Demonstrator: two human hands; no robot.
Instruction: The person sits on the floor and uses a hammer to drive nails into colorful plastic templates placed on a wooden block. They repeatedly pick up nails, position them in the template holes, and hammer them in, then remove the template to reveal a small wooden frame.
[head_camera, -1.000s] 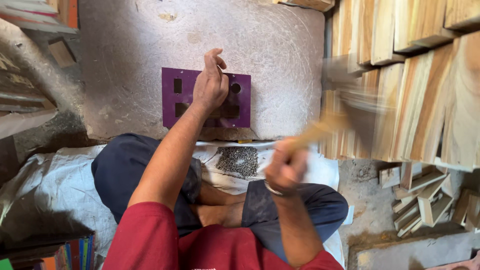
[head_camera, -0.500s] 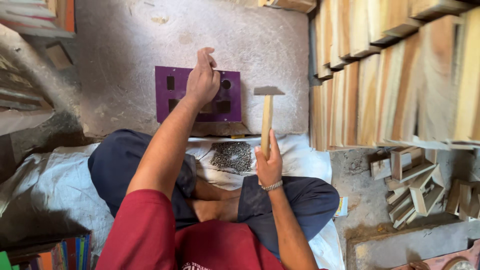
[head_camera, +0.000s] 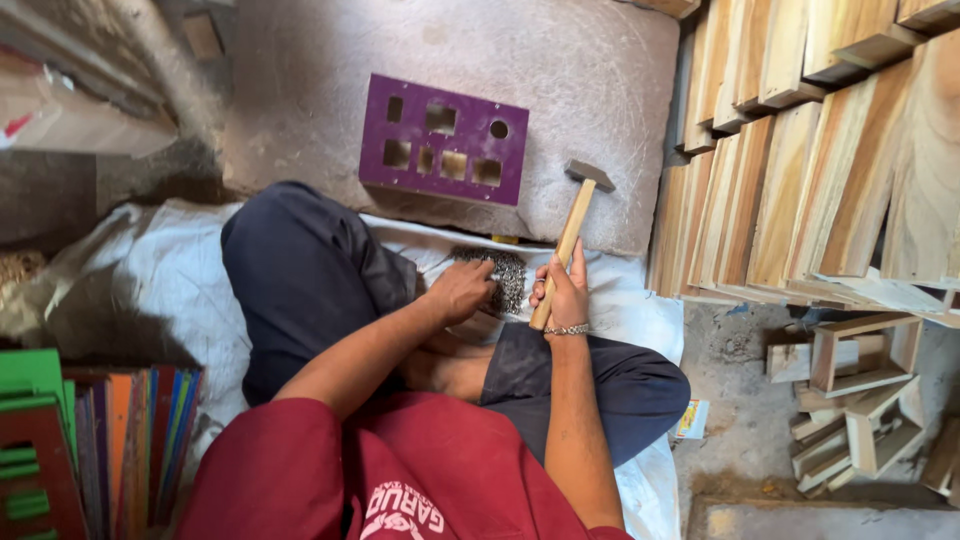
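- Right hand (head_camera: 566, 295) is wrapped firmly round the lower end of the hammer (head_camera: 570, 240), its wooden handle angled up and away, its metal head poised just above the near edge of the stone slab (head_camera: 590, 90).
- That hammer looks top-heavy: dense steel head, light stiff shaft. Gripping low on the handle, as here, gives swing; the smooth wood should sit steady in a dry palm.
- Left hand (head_camera: 458, 292) is down on the pile of small nails (head_camera: 503, 275), fingers curled into it. Whether it has pinched one up, I cannot tell.
- The nails sit in the lap between the two hands, a dark, glinting heap. Tiny, hard, sharp and loose, they look easy to scatter; best picked by the shank with fingertips.
- Ahead of both hands, flat on the slab, lies the purple board (head_camera: 443, 140): a thin, stiff rectangle with square cut-outs and one round hole, painted matt.
- The slab itself is grey, rough and scuffed, a solid bed for striking.
- Beyond the right hand, pale wooden planks (head_camera: 800, 170) lean in rows, raw grain showing; small wooden frames (head_camera: 860, 385) are heaped below them.
- Under the crossed legs, a crumpled white sheet (head_camera: 140, 280); off the left elbow, a stack of coloured boards (head_camera: 110, 440) on edge.
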